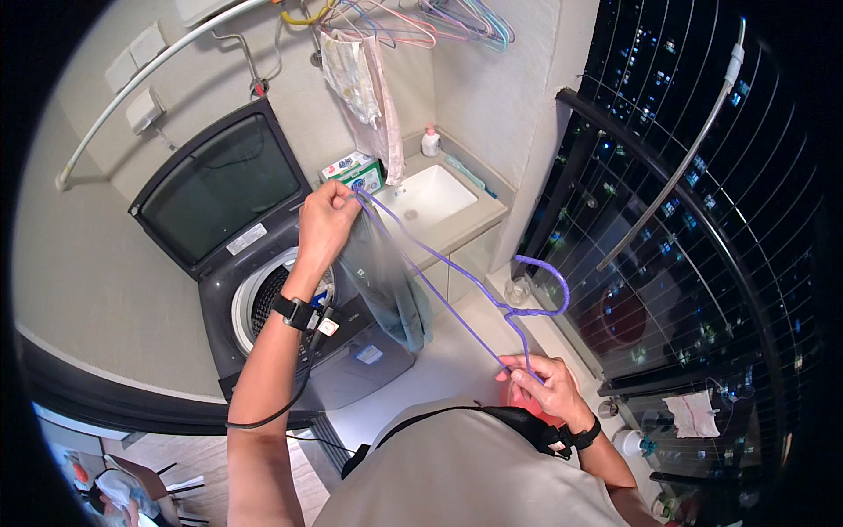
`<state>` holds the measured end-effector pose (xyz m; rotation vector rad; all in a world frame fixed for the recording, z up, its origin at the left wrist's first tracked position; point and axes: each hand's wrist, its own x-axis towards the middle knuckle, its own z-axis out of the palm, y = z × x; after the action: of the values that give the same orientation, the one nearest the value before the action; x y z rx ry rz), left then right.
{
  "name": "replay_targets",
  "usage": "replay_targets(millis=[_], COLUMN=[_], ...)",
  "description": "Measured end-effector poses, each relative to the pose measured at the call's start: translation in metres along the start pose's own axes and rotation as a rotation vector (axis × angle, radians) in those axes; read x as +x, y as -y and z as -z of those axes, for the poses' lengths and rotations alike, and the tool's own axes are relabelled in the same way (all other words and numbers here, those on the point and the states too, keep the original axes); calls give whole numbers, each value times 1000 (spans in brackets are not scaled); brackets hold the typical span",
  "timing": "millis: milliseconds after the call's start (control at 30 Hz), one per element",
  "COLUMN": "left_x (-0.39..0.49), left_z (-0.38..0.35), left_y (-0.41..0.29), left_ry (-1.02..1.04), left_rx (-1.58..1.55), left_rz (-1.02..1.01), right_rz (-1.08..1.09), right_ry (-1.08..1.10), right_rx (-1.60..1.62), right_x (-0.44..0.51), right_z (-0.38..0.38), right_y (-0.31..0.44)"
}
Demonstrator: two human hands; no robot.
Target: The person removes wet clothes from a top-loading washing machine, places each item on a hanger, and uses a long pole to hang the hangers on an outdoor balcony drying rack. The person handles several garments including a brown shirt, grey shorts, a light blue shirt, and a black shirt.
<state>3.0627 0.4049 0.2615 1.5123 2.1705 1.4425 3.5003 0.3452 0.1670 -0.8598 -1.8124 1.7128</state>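
My left hand [329,221] pinches the far corner of a purple wire hanger [444,253] together with the top of a grey-green garment [388,283], which hangs down in front of the washing machine. My right hand [537,385] grips the hanger's near end, where its wires run between thumb and fingers. The hanger's hook [560,283] points to the right, towards the window. Beyond my left hand stands the top-loading washing machine [388,375] with its lid [220,188] raised; something blue and white lies in its drum [263,309], partly hidden by my left wrist.
Several hangers [408,26] and cloths [359,85] hang above a sink [431,197], with a pump bottle [431,141] and a green box [362,174] beside it. A wired window grille [698,217] is at right. A person [125,494] sits at lower left.
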Motion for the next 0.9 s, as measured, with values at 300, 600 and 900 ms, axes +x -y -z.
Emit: replay_targets(millis=[300, 600, 900], left_x=[-4, -67, -48], left_z=[8, -17, 37], left_y=[-42, -111, -124], left_ry=[14, 526, 286], left_rx=[88, -458, 438], left_rz=[-84, -212, -833], right_rz=[-30, 7, 157], right_ry=[-36, 71, 212], right_rx=[-272, 87, 130], right_x=[3, 50, 46], right_z=[-12, -27, 3], right_y=[-8, -27, -3])
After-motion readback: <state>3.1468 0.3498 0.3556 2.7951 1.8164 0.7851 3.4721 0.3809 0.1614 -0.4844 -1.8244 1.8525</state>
